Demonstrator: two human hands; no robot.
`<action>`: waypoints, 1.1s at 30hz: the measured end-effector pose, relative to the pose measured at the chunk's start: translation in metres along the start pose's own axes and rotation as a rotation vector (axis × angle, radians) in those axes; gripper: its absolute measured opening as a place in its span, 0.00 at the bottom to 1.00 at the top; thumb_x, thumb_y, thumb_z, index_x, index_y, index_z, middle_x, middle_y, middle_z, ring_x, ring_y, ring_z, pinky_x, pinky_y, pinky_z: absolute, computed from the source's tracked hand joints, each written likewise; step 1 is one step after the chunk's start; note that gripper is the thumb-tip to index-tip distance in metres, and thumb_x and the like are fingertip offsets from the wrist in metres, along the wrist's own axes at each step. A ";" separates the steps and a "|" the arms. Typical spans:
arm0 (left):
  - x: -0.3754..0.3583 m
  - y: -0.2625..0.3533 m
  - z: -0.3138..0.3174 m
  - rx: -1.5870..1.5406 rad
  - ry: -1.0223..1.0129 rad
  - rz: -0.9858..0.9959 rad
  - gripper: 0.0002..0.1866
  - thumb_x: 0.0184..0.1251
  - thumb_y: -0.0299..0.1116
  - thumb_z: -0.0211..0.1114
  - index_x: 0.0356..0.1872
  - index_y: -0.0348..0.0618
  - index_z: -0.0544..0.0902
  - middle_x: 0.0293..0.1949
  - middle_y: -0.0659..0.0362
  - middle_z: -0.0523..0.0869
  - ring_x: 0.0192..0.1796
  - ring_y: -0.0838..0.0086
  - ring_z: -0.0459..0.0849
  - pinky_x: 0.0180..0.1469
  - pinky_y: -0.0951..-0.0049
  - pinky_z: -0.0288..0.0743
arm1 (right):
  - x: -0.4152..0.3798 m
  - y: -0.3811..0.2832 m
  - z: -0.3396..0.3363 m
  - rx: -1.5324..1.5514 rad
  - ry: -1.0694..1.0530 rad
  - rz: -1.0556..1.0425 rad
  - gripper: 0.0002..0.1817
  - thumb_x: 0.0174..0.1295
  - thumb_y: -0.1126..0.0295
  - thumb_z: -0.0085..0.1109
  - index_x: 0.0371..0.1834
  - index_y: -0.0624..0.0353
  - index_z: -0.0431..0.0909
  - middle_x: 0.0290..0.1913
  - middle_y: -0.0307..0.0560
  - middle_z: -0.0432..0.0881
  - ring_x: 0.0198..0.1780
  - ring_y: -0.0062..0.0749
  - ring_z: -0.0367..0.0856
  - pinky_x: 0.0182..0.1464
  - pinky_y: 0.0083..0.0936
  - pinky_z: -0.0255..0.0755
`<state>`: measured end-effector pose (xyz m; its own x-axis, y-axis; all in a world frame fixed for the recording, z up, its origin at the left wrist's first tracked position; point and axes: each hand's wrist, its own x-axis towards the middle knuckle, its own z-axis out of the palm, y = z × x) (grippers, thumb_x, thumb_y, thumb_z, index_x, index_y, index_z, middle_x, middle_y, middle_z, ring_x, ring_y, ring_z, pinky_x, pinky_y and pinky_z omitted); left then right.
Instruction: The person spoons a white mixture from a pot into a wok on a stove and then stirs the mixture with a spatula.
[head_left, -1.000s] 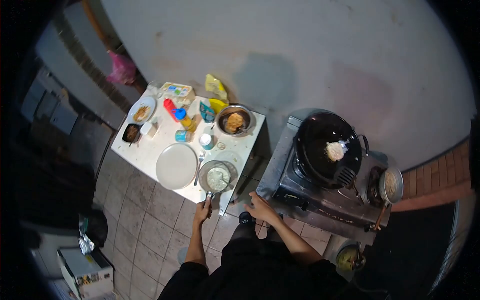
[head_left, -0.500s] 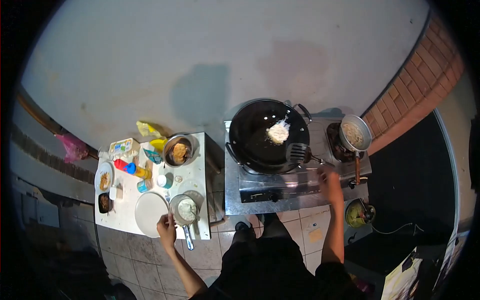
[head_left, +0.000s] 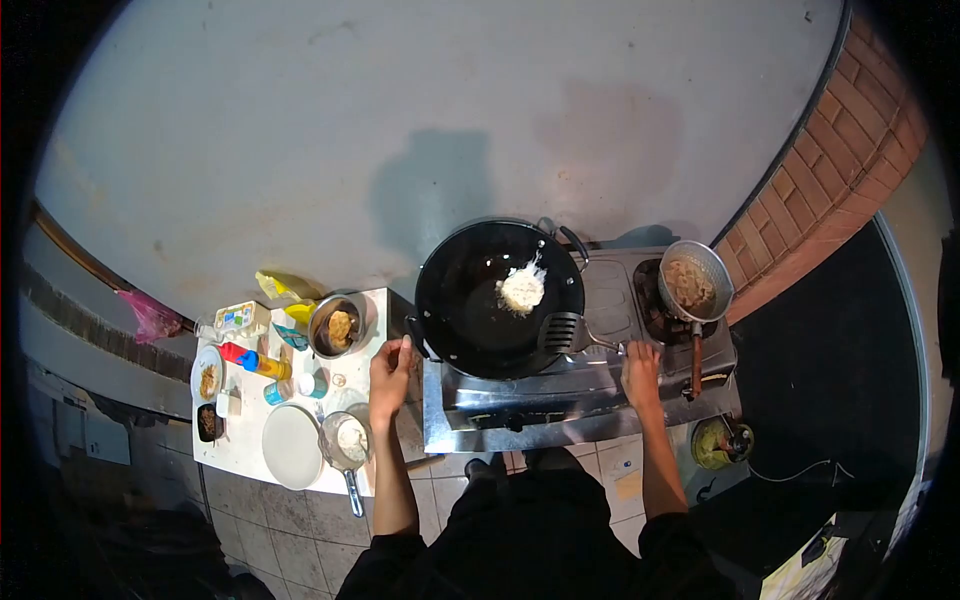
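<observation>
A slotted spatula (head_left: 563,332) rests with its blade over the near right rim of a black wok (head_left: 460,320). My right hand (head_left: 640,376) is closed around the end of its handle. Inside the wok lies a white, battered-looking piece of food (head_left: 522,289). My left hand (head_left: 388,385) is raised just left of the wok, close to its left handle (head_left: 421,340). Its fingers point up, a little apart, with nothing visible in them. Below and left of that hand, a small saucepan (head_left: 332,447) holds a white mixture.
On the stove's right burner stands a metal pan of food (head_left: 727,285) with a wooden handle. The white table (head_left: 235,455) at left carries a plate (head_left: 292,447), a steel bowl (head_left: 319,328), squeeze bottles (head_left: 266,365) and an egg carton (head_left: 242,319). A grey wall rises behind.
My left hand has left the small saucepan and moved up and right to beside the wok. My right hand has closed on the spatula handle. The view has shifted.
</observation>
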<state>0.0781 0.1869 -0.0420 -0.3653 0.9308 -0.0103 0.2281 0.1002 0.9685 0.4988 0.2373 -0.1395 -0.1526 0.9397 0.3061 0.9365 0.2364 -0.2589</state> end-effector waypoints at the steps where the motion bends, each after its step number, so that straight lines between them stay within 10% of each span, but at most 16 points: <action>1: 0.002 0.003 0.004 0.000 0.000 0.004 0.15 0.72 0.39 0.59 0.39 0.34 0.77 0.26 0.65 0.77 0.28 0.84 0.72 0.31 0.82 0.67 | 0.001 -0.005 -0.012 0.087 0.011 -0.006 0.11 0.51 0.78 0.55 0.39 0.65 0.72 0.42 0.57 0.76 0.50 0.54 0.71 0.54 0.50 0.61; 11: 0.010 -0.004 0.019 0.119 0.164 -0.053 0.16 0.66 0.37 0.65 0.38 0.29 0.79 0.25 0.58 0.82 0.28 0.79 0.77 0.35 0.77 0.70 | 0.067 -0.044 -0.079 0.508 0.132 0.020 0.08 0.64 0.73 0.53 0.35 0.70 0.70 0.27 0.66 0.75 0.31 0.63 0.76 0.33 0.43 0.67; 21: 0.013 -0.005 0.018 0.082 0.216 -0.072 0.13 0.65 0.32 0.65 0.34 0.27 0.82 0.27 0.58 0.84 0.30 0.80 0.78 0.35 0.78 0.70 | 0.213 -0.046 -0.016 0.592 -0.030 0.047 0.16 0.56 0.63 0.66 0.29 0.69 0.80 0.24 0.63 0.79 0.29 0.53 0.81 0.34 0.37 0.71; 24: 0.015 -0.006 0.018 0.081 0.260 -0.045 0.11 0.61 0.29 0.67 0.33 0.27 0.81 0.25 0.59 0.84 0.28 0.82 0.77 0.33 0.79 0.71 | 0.220 -0.048 -0.001 0.570 0.017 -0.007 0.15 0.52 0.65 0.70 0.23 0.69 0.80 0.17 0.58 0.77 0.19 0.33 0.77 0.27 0.33 0.70; 28: 0.016 -0.005 0.015 0.125 0.291 -0.074 0.13 0.59 0.32 0.69 0.33 0.27 0.83 0.25 0.57 0.85 0.29 0.79 0.79 0.35 0.78 0.73 | 0.221 -0.051 -0.002 0.597 -0.110 0.074 0.13 0.50 0.66 0.70 0.26 0.67 0.81 0.23 0.61 0.80 0.25 0.47 0.81 0.33 0.37 0.72; 33: 0.014 0.004 0.014 0.144 0.309 -0.057 0.14 0.58 0.33 0.70 0.34 0.26 0.83 0.26 0.56 0.85 0.29 0.78 0.80 0.36 0.78 0.73 | 0.221 -0.046 0.009 0.647 -0.092 0.089 0.13 0.50 0.68 0.72 0.21 0.68 0.81 0.15 0.43 0.76 0.20 0.22 0.71 0.25 0.30 0.67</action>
<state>0.0861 0.2054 -0.0414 -0.6324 0.7739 0.0342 0.3169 0.2182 0.9230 0.4189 0.4366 -0.0681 -0.1366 0.9731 0.1856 0.5721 0.2305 -0.7872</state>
